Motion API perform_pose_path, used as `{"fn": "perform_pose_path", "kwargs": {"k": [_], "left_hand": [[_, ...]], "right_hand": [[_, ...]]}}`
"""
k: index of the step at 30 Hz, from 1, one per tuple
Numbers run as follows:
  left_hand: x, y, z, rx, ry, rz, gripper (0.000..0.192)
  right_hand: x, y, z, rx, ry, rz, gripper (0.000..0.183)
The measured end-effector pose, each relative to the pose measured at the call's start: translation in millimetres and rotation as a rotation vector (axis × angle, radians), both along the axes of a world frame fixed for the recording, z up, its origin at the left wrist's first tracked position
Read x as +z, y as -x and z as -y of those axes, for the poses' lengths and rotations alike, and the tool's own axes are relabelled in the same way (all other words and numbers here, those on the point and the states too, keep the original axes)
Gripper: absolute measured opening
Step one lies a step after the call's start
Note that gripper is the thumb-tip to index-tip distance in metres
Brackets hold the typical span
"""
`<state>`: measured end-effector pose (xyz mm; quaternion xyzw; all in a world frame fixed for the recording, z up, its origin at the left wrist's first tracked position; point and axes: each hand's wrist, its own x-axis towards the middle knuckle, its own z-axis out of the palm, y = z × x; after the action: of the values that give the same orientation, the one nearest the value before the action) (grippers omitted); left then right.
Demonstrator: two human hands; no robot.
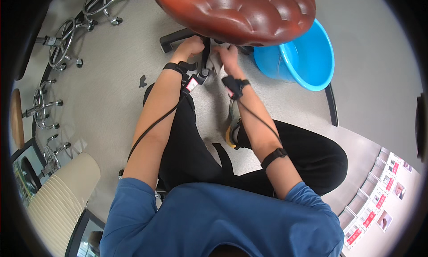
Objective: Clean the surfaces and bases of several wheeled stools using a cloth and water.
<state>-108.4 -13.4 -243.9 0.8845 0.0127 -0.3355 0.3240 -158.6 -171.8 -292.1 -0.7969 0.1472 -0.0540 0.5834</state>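
A brown-red tufted leather seat [247, 14] fills the top middle, and black legs of a wheeled chair base [179, 37] stick out below it. My left hand [193, 47] is curled against the leg that points toward me, its fingertips partly hidden. That leg ends in a caster [204, 72]. On its other side, my right hand [229, 59] holds what looks like a greyish cloth [215, 63] close to the leg. Both hands are partly under the seat. Black straps with cabled devices sit on both wrists.
A blue plastic bucket [294, 61] stands right of the seat, beside a grey panel [361, 66]. Chrome wheeled stool bases [63, 44] line the left side. A stack of cream plastic stools or bins [72, 176] is at lower left. A dark patch [142, 81] marks the floor.
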Motion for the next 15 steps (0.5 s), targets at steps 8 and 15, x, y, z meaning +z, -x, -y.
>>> {"fn": "perform_pose_path", "kwargs": {"k": [8,15], "left_hand": [[7.6,9.4,-6.6,-0.047,0.203,-0.148,0.037],[2.5,13.8,-8.6,0.220,0.462,-0.217,0.032]], "right_hand": [[3.2,9.0,-22.8,0.123,-0.067,-0.075,0.043],[7.6,91.9,-44.5,0.272,0.102,-0.194,0.055]]}}
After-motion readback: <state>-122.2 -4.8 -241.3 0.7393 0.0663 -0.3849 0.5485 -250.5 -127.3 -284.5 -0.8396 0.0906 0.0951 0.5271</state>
